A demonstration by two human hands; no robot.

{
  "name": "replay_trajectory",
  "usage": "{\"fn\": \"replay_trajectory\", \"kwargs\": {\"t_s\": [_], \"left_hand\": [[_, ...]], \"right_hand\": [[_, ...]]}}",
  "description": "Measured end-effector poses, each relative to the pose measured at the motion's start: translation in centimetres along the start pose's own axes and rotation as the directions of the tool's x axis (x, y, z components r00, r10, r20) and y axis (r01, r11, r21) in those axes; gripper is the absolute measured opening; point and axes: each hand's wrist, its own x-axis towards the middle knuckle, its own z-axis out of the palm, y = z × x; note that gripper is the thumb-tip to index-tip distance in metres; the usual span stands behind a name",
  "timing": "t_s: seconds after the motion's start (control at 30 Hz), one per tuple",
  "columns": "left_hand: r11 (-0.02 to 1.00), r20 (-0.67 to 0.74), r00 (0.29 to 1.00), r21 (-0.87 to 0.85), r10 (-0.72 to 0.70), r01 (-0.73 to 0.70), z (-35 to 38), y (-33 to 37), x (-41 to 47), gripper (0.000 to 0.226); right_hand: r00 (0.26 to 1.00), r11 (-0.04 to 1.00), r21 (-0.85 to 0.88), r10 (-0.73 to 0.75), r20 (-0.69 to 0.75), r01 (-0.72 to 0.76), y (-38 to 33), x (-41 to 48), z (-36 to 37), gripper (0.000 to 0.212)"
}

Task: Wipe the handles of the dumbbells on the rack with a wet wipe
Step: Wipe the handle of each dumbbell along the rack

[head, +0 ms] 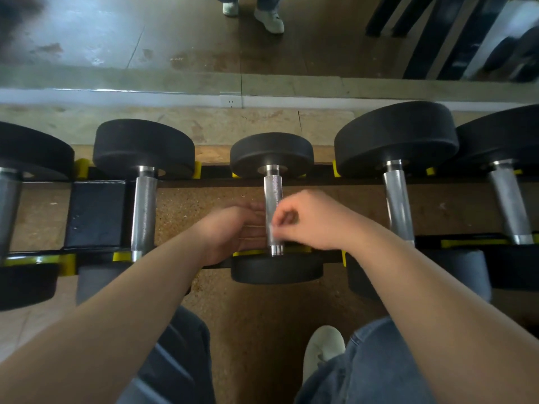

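Chrome, with a rough knurled surface, is the handle (272,196) of the middle dumbbell (271,154), which lies across the black rack (96,214) with its two dark heads on yellow cradles (82,167). Both hands meet at the near half of this handle. The right hand (313,221) comes from the right side with the fingers curled, and thumb and forefinger pinch a small pale piece against the metal. It seems to be the wet wipe (270,229), but it is blurred and mostly hidden. The left hand (230,231) reaches from the left side, and its fingers (252,208) go to the handle and are blurred there. I cannot tell if they grip the handle or only touch it.

More dumbbells lie on the same rack, one on the left (144,199) and a bigger one on the right (398,199), both apart from the hands. Below the forearms are blue jeans (379,371) and a pale shoe (322,345) on the brown floor. Behind the rack a mirror (145,39) stands against the wall.
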Motion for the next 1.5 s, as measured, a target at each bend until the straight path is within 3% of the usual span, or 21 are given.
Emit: {"fn": "replay_trajectory", "kwargs": {"t_s": [0.1, 0.17, 0.3, 0.4, 0.47, 0.53, 0.6, 0.63, 0.67, 0.87, 0.93, 1.03, 1.1, 1.2, 1.33, 1.4, 1.5], "left_hand": [[0.999, -0.083, 0.997, -0.036, 0.006, -0.009, 0.1, -0.1, 0.2, 0.033], [0.999, -0.113, 0.994, -0.043, 0.000, -0.005, 0.3, 0.0, 0.1, 0.030], [0.991, -0.112, 0.994, -0.134, 0.015, -0.030, 0.4, 0.4, -0.3, 0.026], [0.983, -0.113, 0.993, -0.177, 0.035, -0.055, 0.5, 0.7, -0.7, 0.023], [0.983, -0.132, 0.991, -0.173, 0.031, -0.054, 0.6, 1.0, -0.9, 0.023], [0.989, -0.155, 0.988, -0.144, 0.020, -0.043, 0.6, 1.1, -1.0, 0.023], [0.993, -0.163, 0.986, -0.111, 0.021, -0.040, 0.5, 1.2, -1.0, 0.024], [0.994, -0.167, 0.986, -0.104, 0.025, -0.042, 0.5, 1.1, -0.9, 0.025], [0.994, -0.171, 0.985, -0.101, 0.029, -0.047, 0.5, 1.1, -0.9, 0.026], [0.998, -0.187, 0.981, -0.032, 0.050, -0.057, 0.2, 0.8, -0.4, 0.028], [0.998, -0.193, 0.980, -0.021, 0.048, -0.053, 0.2, 0.8, -0.5, 0.026], [0.999, -0.213, 0.976, -0.015, 0.046, -0.050, 0.3, 1.0, -0.3, 0.023], [0.998, -0.212, 0.976, 0.002, 0.060, -0.060, 0.1, 0.9, -0.1, 0.022], [0.995, -0.174, 0.981, 0.045, 0.091, -0.084, -0.1, 0.6, -0.3, 0.022], [0.991, -0.160, 0.980, 0.091, 0.116, -0.103, 0.2, 1.3, -0.7, 0.016], [0.992, -0.156, 0.982, 0.086, 0.103, -0.090, 0.2, 1.5, -0.8, 0.017], [0.996, -0.148, 0.985, 0.048, 0.086, -0.080, 0.5, 0.9, -1.0, 0.023]], "right_hand": [[0.892, 0.974, 0.221, 0.150, -0.427, -0.058, 0.3, 1.6, 0.5, 0.017], [0.837, 0.941, 0.328, 0.241, -0.491, -0.078, -0.1, 2.2, 1.1, 0.023], [0.862, 0.916, 0.332, 0.347, -0.370, -0.226, -0.8, 1.0, 2.0, 0.030], [0.911, 0.907, 0.143, 0.408, -0.059, -0.397, -1.1, -0.2, 2.0, 0.020], [0.894, 0.888, 0.107, 0.447, 0.025, -0.447, -1.2, 0.0, 2.3, 0.017], [0.855, 0.813, 0.329, 0.517, -0.030, -0.480, -1.2, 1.0, 2.3, 0.022], [0.789, 0.611, 0.669, 0.612, -0.059, -0.424, -1.2, 2.1, 2.4, 0.031], [0.771, 0.518, 0.771, 0.634, -0.056, -0.370, -1.2, 2.4, 2.4, 0.034], [0.771, 0.495, 0.795, 0.635, -0.055, -0.351, -1.0, 2.6, 2.5, 0.035], [0.820, 0.711, 0.459, 0.568, 0.072, -0.533, -0.9, 0.6, 2.1, 0.022], [0.830, 0.760, 0.463, 0.551, -0.085, -0.456, -1.2, 1.0, 1.6, 0.022], [0.797, 0.836, 0.505, 0.449, -0.403, -0.216, -1.3, 1.4, 1.2, 0.020], [0.830, 0.881, 0.446, 0.365, -0.422, -0.161, -1.1, 1.3, 1.7, 0.022], [0.871, 0.849, 0.500, 0.367, -0.326, -0.171, -0.7, 0.1, 2.6, 0.016], [0.836, 0.921, 0.387, 0.176, -0.520, 0.047, -0.7, -0.7, 2.3, 0.012], [0.829, 0.952, 0.285, 0.069, -0.555, 0.112, -0.5, -0.1, 1.5, 0.013], [0.833, 0.998, 0.003, -0.054, -0.551, 0.066, 0.5, 0.6, 1.4, 0.025]]}}
